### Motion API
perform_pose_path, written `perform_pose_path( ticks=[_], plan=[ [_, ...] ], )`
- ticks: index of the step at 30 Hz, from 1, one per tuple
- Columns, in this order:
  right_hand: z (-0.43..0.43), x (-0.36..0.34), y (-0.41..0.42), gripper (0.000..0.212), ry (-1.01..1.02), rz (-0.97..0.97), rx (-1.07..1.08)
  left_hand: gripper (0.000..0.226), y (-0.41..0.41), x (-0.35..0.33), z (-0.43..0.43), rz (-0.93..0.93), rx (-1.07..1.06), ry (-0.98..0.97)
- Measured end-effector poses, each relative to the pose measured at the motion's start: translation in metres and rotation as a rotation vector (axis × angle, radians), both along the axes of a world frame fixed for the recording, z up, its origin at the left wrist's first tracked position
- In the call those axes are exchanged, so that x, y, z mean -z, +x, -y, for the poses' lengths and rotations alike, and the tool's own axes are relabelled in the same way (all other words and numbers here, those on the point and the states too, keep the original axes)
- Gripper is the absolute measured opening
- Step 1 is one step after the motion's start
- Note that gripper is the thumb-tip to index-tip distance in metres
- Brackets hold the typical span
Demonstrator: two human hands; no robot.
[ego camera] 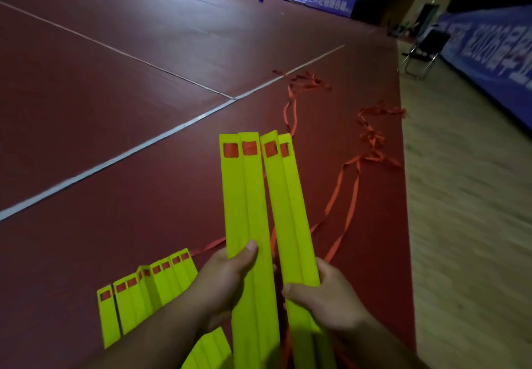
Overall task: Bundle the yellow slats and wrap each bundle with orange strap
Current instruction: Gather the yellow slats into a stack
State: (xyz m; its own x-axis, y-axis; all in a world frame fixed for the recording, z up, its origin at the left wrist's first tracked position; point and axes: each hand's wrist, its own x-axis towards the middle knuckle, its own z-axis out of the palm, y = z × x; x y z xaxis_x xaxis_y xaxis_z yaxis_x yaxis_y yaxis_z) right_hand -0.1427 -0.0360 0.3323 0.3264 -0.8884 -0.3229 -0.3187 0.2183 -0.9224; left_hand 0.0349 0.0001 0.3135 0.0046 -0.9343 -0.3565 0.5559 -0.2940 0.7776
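Note:
I hold two sets of long yellow slats upright above the red floor. My left hand (pixel 221 282) grips the left pair of slats (pixel 247 210), thumb pressed on its front. My right hand (pixel 325 296) grips the right pair of slats (pixel 290 210) from the side. Each slat has a square slot near its top with orange showing through. Several more yellow slats (pixel 144 293) lie fanned on the floor at lower left, partly hidden by my left forearm. Orange strap (pixel 342 193) trails loose across the floor behind the slats.
Tangled orange strap heaps (pixel 309 80) lie farther back near a white court line (pixel 172 132). The red mat ends at a wooden floor (pixel 466 224) on the right. A black folding chair (pixel 423 51) stands by blue banners at far right.

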Motion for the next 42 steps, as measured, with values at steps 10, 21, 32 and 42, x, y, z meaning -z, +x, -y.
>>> perform_pose_path(
  ticks=[10, 21, 32, 42],
  plan=[
    [0.028, 0.055, 0.006, 0.077, 0.111, 0.213, 0.066, 0.023, 0.012, 0.022, 0.011, 0.079, 0.003, 0.053],
    [0.028, 0.060, 0.018, 0.030, 0.034, 0.161, 0.066, 0.058, 0.025, 0.031, 0.022, 0.020, -0.065, 0.197],
    [0.020, 0.062, 0.020, 0.039, 0.040, 0.117, 0.083, 0.040, 0.020, 0.026, 0.020, 0.030, 0.031, 0.272],
    [0.025, 0.061, 0.016, 0.036, 0.049, 0.183, 0.135, 0.068, 0.016, 0.019, 0.020, 0.057, -0.140, 0.292]
  ],
)
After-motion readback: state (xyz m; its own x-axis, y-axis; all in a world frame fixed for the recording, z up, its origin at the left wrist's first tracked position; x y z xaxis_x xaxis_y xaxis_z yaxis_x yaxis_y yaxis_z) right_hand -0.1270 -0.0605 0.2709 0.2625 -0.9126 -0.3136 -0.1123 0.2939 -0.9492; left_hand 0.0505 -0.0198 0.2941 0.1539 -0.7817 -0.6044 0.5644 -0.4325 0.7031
